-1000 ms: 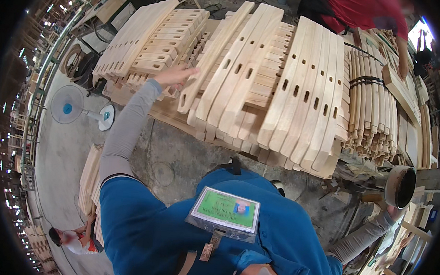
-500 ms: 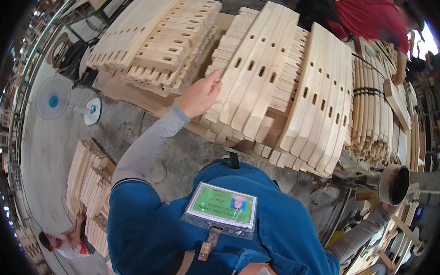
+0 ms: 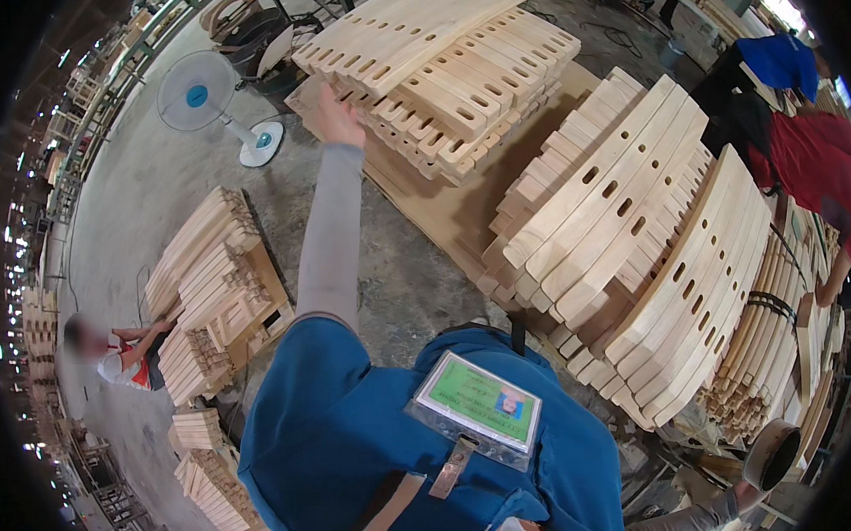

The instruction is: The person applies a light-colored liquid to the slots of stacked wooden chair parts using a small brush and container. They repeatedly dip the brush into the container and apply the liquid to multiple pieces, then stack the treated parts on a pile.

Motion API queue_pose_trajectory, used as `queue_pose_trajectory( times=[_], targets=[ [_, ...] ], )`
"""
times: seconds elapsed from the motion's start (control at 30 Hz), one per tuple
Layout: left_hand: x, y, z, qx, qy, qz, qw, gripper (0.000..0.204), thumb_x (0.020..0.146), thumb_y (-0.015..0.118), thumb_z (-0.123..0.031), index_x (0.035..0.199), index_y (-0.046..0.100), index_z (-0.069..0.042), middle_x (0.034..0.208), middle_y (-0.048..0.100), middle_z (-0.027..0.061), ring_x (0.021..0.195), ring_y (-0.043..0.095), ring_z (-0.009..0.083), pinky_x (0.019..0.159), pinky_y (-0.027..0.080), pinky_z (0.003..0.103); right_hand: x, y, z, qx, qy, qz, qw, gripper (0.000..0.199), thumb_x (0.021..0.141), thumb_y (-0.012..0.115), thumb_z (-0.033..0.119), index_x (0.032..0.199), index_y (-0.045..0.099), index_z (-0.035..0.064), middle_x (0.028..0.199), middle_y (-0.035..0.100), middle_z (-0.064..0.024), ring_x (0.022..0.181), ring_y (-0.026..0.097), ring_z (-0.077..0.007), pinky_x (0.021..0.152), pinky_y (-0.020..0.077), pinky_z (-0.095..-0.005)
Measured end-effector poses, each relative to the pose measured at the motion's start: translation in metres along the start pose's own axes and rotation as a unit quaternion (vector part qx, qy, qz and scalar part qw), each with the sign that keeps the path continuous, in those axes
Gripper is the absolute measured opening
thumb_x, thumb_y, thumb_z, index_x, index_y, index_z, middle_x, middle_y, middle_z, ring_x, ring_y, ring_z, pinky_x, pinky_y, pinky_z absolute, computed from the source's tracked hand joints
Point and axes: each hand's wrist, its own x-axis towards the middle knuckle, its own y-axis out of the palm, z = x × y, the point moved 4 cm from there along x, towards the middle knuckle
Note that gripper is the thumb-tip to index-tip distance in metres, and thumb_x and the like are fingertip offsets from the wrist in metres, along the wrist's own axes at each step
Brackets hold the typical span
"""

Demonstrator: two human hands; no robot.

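Note:
My left hand [image 3: 341, 121] reaches out to the left stack of pale, slotted wooden slats [image 3: 412, 37], at its near left corner. Its fingers look stretched out, and I see nothing held in them. Whether they touch the wood, I cannot tell. Far to the lower right, my right hand [image 3: 748, 494] is closed around a short, round cylinder [image 3: 771, 455] with a pale rim and dark inside; its fingers are mostly hidden behind it. Between the hands, more slotted slats [image 3: 628, 184] lie in a middle stack, beside a right-hand stack [image 3: 695, 287].
A white standing fan [image 3: 197, 94] stands on the floor at left. Lower left are more wood piles [image 3: 206, 284], with a seated person [image 3: 127, 357] beside them. Strapped wooden poles [image 3: 765, 328] lie at right, near a person in red [image 3: 814, 164] and another in blue [image 3: 778, 64].
My left hand has left the middle stack's edge and moved to the left stack. The view has turned leftward. My right hand still holds the cylinder.

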Motion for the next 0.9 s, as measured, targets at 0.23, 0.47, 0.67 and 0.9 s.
queue_pose_trajectory(
  times=[0.23,0.47,0.67,0.9],
  targets=[
    [0.05,0.029,-0.001,-0.089,-0.053,0.01,0.995,0.023,0.089,0.043,-0.026,0.102,0.05,-0.008,0.099,0.052,0.0057,0.084,0.05,0.0182,0.075,0.043,0.035,0.008,0.013,-0.007,0.008,0.004,0.007,1.0,0.035,0.089,0.039,0.015,0.119,0.043,-0.0013,0.118,0.048,-0.0111,0.104,0.051,-0.02,0.091,0.0412,-0.0319],
    [0.021,0.02,0.004,-0.064,-0.073,0.037,0.995,0.018,0.087,0.039,-0.013,0.099,0.05,-0.006,0.084,0.052,0.0048,0.077,0.051,0.0192,0.078,0.044,0.039,0.014,0.009,-0.014,0.014,0.006,0.01,1.0,0.034,0.089,0.04,0.015,0.119,0.044,-0.0014,0.117,0.049,-0.0112,0.103,0.051,-0.02,0.09,0.0419,-0.0318],
    [-0.005,0.025,0.006,0.207,-0.051,0.138,0.967,0.027,0.084,0.045,-0.016,0.108,0.05,-0.005,0.089,0.053,0.0098,0.081,0.051,0.0213,0.079,0.042,0.035,0.001,-0.001,-0.008,-0.002,0.014,-0.018,1.0,0.034,0.089,0.04,0.015,0.118,0.044,-0.0015,0.116,0.05,-0.0113,0.102,0.052,-0.0201,0.089,0.0425,-0.0317],
    [0.026,0.175,-0.022,0.695,0.261,0.374,0.556,0.066,0.072,0.06,-0.045,0.119,0.047,-0.001,0.118,0.047,0.0238,0.111,0.047,0.0256,0.09,0.038,0.03,-0.007,-0.008,-0.013,0.007,0.03,-0.042,0.999,0.033,0.089,0.04,0.016,0.117,0.045,-0.0016,0.115,0.051,-0.0114,0.101,0.053,-0.0201,0.088,0.0432,-0.0316]
  ],
)
